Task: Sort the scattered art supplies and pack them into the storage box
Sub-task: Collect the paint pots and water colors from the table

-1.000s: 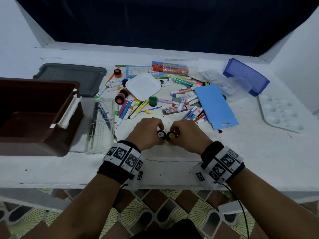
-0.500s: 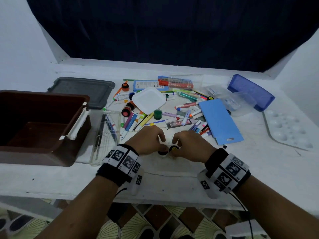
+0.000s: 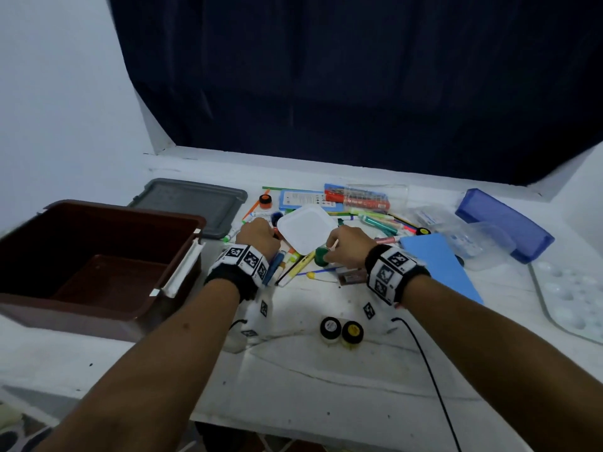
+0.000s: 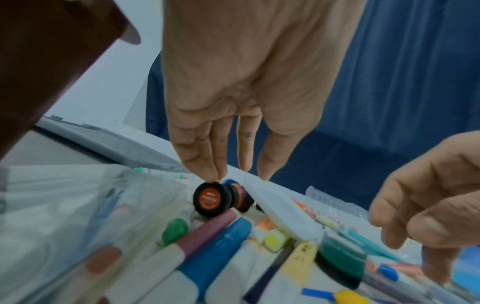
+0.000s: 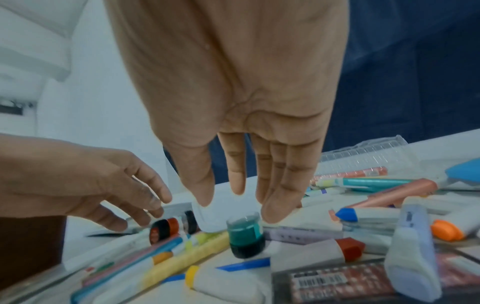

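Both hands are in the pile of scattered markers and paint pots at 12 o'clock on the white desk (image 3: pixel 293 386).

Left hand (image 3: pixel 257 238): fingers extended downward, tips of two fingers (image 4: pixel 207 170) touching the top edge of a small round orange-lidded paint pot (image 4: pixel 210 200) lying on its side. Grip is open; it touches the pot but is not closed on it. A second dark-lidded pot lies just behind the first. Lid print is blurred and cannot be read.

Right hand (image 3: pixel 347 247): fingers straight and relaxed, poised just above a small green paint pot with a black cap (image 5: pixel 245 236), which stands inverted on its cap among the markers. Grip open, holding nothing; contact not evident in the right wrist view.

Two small black-capped pots, one with a white-centred lid (image 3: pixel 330 327) and one with a yellow-centred lid (image 3: pixel 352 331), stand touching, side by side, at 6 o'clock of the pile, near the desk edge. Judgement: pots are being grouped there by kind before packing, so both hands go for further pots rather than markers.

Brown plastic storage box (image 3: pixel 156 288) sits at 9 o'clock, open, its grey lid (image 3: pixel 195 203) behind it. No loose supplies visible inside, so packing looks barely begun.

Readable writing: only a barcode on a dark flat packet (image 5: pixel 337 281) in front of the right hand; digits illegible.
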`<state>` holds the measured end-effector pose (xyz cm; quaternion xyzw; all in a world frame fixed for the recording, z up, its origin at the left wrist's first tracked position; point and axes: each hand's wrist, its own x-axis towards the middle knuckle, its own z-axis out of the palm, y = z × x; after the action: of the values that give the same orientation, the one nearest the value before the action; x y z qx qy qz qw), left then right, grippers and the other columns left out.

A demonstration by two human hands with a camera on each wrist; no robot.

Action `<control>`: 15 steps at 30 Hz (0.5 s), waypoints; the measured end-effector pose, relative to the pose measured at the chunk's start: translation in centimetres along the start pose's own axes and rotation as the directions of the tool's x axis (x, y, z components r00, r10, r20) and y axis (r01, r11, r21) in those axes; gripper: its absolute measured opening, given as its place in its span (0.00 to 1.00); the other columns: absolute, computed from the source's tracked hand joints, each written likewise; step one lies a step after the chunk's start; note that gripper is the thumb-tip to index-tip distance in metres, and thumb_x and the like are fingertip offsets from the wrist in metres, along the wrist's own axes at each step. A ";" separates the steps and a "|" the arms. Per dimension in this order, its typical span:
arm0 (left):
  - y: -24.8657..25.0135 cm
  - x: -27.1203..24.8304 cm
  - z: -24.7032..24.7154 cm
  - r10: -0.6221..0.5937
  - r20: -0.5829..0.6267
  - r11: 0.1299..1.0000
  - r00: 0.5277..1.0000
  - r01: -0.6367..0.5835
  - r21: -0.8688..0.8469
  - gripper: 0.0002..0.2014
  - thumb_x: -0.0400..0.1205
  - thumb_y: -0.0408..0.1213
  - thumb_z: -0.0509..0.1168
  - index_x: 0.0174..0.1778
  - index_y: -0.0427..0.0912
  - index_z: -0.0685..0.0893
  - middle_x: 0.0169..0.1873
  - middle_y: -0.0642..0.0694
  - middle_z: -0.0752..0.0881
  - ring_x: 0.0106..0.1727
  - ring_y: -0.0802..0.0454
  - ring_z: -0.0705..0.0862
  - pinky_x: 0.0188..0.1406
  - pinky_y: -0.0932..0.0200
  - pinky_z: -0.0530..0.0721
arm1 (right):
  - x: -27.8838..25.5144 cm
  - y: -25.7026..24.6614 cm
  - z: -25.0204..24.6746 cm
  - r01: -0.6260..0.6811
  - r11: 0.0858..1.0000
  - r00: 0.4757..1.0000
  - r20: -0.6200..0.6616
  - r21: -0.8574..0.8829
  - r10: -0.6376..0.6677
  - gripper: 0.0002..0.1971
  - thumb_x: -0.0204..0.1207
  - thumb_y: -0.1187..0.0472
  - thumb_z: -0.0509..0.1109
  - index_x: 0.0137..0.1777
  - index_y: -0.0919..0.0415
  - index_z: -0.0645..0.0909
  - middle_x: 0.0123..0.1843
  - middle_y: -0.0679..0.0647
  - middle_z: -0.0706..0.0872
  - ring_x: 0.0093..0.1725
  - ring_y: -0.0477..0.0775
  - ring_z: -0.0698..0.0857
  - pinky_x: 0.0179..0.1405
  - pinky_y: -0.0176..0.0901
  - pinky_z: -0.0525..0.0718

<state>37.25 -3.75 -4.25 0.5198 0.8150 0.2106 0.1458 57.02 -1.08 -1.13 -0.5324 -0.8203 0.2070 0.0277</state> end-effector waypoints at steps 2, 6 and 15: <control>-0.4 0.9 0.4 -0.031 -0.005 0.999 0.999 0.031 0.019 0.13 0.78 0.48 0.68 0.46 0.41 0.86 0.44 0.41 0.88 0.42 0.42 0.85 0.36 0.58 0.80 | 1.3 0.0 0.4 -0.032 0.999 0.999 0.019 -0.019 0.032 0.23 0.76 0.56 0.74 0.69 0.62 0.77 0.66 0.60 0.81 0.61 0.59 0.82 0.49 0.43 0.79; -1.1 2.1 0.8 -0.063 0.048 0.998 0.997 0.062 0.015 0.18 0.77 0.52 0.68 0.48 0.39 0.85 0.46 0.39 0.87 0.48 0.40 0.86 0.45 0.53 0.86 | 2.9 0.2 1.3 -0.050 0.999 0.996 0.071 0.005 0.049 0.25 0.76 0.56 0.74 0.71 0.61 0.75 0.70 0.59 0.78 0.64 0.59 0.80 0.52 0.43 0.80; -1.2 2.6 0.5 -0.034 0.074 0.999 0.997 0.031 0.037 0.13 0.77 0.46 0.70 0.48 0.38 0.83 0.46 0.40 0.87 0.48 0.41 0.86 0.45 0.54 0.87 | 3.6 0.5 1.7 -0.059 0.995 0.997 0.047 0.078 0.055 0.15 0.74 0.60 0.77 0.59 0.65 0.85 0.60 0.60 0.85 0.55 0.58 0.84 0.50 0.46 0.83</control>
<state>35.46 -1.75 -5.27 0.5167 0.8209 0.1738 0.1703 55.44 1.75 -3.50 -0.5494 -0.7963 0.2520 0.0247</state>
